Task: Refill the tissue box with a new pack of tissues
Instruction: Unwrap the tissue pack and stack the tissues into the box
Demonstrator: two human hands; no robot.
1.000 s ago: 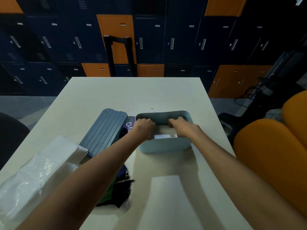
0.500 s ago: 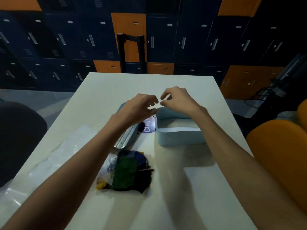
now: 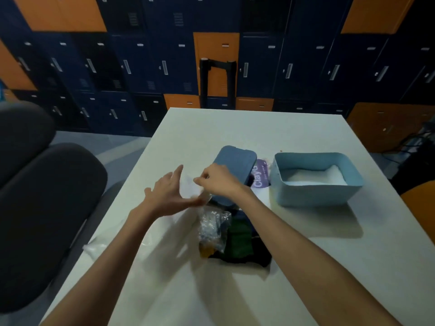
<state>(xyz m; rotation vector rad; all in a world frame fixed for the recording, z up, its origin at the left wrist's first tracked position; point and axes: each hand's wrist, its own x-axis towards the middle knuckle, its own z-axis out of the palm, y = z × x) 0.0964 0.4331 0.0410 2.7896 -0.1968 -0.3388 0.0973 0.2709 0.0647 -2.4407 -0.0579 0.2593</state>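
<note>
Navy-orange lockers (image 3: 164, 67) behind white table (image 3: 259, 128) | tissue box (image 3: 315, 196) open-topped | left grip (image 3: 169, 196) spread | right grip (image 3: 219, 182) pinching white sheet (image 3: 188, 187)

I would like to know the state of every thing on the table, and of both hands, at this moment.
tissue box, open, lid off, white tissues inside.
lid, off, lying beside the box.
purple wrapper, partly under the lid.
clear plastic, crumpled.
left hand, open, fingers straight.
right hand, pinches a pale sheet, blurred.
</note>
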